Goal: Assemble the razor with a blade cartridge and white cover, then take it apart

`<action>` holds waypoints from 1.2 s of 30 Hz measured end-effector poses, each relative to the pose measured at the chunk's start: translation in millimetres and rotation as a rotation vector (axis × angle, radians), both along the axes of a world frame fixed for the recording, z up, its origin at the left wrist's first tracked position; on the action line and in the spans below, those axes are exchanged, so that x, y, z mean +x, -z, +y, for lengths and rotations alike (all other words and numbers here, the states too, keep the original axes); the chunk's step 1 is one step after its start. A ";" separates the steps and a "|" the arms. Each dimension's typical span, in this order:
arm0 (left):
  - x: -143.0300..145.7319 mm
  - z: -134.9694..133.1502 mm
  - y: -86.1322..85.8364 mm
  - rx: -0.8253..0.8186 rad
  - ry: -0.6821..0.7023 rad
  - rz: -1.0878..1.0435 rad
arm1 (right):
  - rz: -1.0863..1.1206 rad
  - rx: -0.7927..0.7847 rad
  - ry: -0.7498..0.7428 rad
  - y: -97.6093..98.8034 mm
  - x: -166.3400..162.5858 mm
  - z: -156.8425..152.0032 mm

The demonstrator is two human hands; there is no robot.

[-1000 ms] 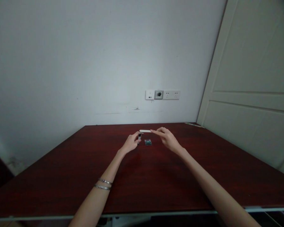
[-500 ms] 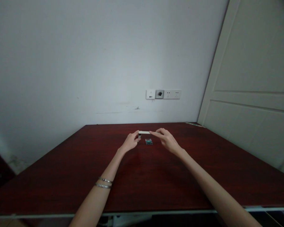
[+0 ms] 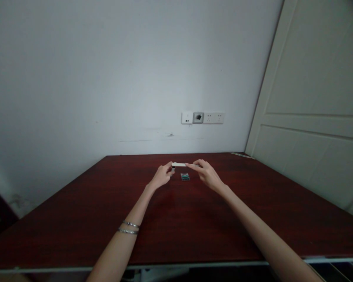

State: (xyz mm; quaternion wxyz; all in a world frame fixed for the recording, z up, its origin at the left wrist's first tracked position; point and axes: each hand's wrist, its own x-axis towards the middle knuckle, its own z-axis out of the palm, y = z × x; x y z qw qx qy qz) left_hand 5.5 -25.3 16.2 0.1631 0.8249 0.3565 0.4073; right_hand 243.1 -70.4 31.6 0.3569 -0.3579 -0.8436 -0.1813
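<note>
I see the white stick [image 3: 179, 165] above the table [image 3: 182, 231], its long axis running left from the right hand [image 3: 207, 174], which pinches it. Its other end reaches the left hand [image 3: 161, 176], closed around a small grey object [image 3: 173, 171]. A small case [image 3: 185, 177] lies between.

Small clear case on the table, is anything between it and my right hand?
Nothing visible stands between the right hand and the small clear case; the white stick it holds shows higher in the picture.
</note>
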 end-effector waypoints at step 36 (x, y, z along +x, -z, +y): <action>-3.1 -3.4 -1.8 0.006 -0.046 0.053 | 0.126 0.035 -0.035 11.3 6.2 7.4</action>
